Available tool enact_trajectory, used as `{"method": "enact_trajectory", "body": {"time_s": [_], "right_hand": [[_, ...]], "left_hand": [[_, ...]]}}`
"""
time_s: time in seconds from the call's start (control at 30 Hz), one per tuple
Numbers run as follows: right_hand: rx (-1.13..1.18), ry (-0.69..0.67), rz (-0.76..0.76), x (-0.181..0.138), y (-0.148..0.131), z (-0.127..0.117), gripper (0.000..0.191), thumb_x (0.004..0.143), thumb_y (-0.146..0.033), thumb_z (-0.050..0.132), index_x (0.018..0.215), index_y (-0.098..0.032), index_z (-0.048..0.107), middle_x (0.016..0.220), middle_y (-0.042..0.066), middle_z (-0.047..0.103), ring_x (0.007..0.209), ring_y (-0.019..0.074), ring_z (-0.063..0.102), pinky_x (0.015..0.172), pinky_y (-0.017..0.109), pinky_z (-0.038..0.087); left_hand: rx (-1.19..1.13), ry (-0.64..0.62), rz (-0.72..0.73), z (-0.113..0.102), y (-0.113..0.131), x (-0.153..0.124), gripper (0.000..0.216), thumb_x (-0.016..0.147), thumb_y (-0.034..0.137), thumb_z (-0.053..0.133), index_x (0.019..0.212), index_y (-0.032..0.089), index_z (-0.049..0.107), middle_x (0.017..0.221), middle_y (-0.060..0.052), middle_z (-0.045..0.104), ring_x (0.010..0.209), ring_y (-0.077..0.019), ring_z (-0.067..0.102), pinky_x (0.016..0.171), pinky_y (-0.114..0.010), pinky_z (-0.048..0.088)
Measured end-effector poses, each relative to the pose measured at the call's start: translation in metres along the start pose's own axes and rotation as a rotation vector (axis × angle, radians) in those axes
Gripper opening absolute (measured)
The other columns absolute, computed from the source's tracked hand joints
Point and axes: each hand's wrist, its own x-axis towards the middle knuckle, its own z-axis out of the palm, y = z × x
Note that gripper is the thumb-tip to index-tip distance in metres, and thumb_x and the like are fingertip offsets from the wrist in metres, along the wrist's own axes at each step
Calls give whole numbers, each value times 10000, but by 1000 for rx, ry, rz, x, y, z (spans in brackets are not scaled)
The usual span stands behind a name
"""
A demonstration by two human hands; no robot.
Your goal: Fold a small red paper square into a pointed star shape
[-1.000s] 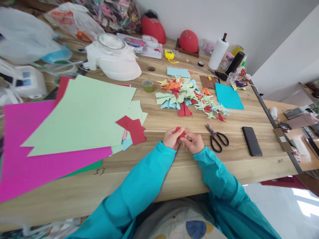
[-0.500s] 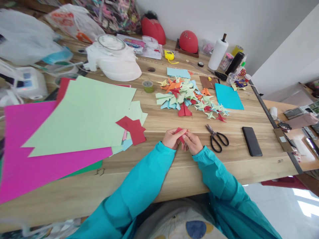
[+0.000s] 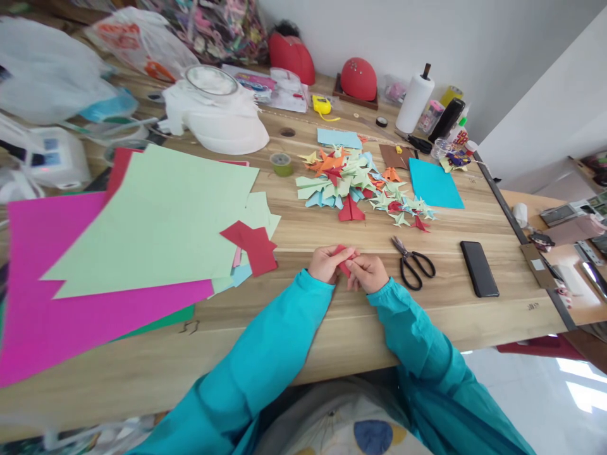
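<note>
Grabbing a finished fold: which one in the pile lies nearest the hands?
The big red fold at the pile's near edge, beyond the left hand and right hand, which pinch red paper; the rest lie farther back.

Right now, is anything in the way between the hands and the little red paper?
No, nothing visible. The left hand and the right hand both pinch the red paper directly, just over the wooden table.

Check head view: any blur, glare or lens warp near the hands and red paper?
Head view: left hand and right hand pinching the folded red paper are sharp, with soft shadows; fisheye bows the wooden table edges; plastic bags at far left go soft; sunlit floor is blown out.
</note>
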Motion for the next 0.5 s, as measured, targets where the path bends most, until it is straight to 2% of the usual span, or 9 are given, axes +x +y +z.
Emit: {"method": "enact_trajectory", "body": {"time_s": [0.07,0.2,0.33,0.4,0.5], "right_hand": [[-14,61,-25,0,0,2,451,772,-512,435,480,-169,459,406,-13,545,300,60,435,326,174,347],[80,252,-27,3,3,3,420,766,-518,443,534,-170,483,435,-10,553,317,69,452,342,186,363],[128,356,28,5,5,-2,430,765,-529,434,549,-164,508,401,-12,526,301,74,428,326,196,333],[122,431,25,6,5,-5,437,770,-527,426,532,-168,498,366,-27,481,295,74,402,327,204,317],[70,537,-8,6,4,-10,445,761,-512,455,472,-174,440,351,-45,420,314,59,356,345,202,302]], "left_hand": [[-31,-12,-18,1,2,-1,245,515,332,733,534,106,639,574,-59,645,524,-147,577,494,-269,451],[-104,-109,-39,3,4,-2,279,516,313,739,692,110,664,683,-74,666,587,-165,599,512,-285,465],[-132,-53,27,3,0,1,258,503,274,752,682,118,652,645,-33,655,589,-132,589,554,-261,469],[-97,-53,42,1,-2,3,282,517,302,744,712,123,646,636,-26,653,565,-131,587,545,-262,466],[46,-150,17,-2,-3,4,299,557,350,714,727,119,631,624,-33,645,468,-123,562,466,-254,442]]}}
